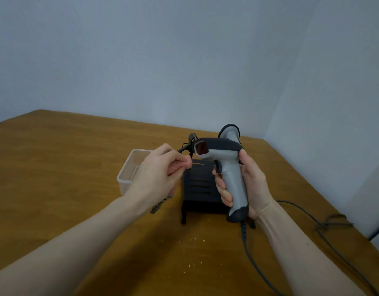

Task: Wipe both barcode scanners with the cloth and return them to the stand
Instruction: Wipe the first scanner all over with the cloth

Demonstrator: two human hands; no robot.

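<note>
Over the counter (56, 167), the right hand (251, 180) grips 1 grey scanner (225, 163) upright by its handle, above the black stand (200, 189); the left hand (157, 174) pinches a bunched cloth (178, 165) just beside its window; a 2nd scanner (230, 132) sits behind; a clear tub (129, 167) stands left.

no readable text, label or number anywhere in view

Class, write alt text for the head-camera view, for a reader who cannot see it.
A right hand grips a grey barcode scanner upright by its handle, while the left hand pinches a reddish cloth beside its window. Behind them on the wooden table stand a black stand and a clear tub.
</note>
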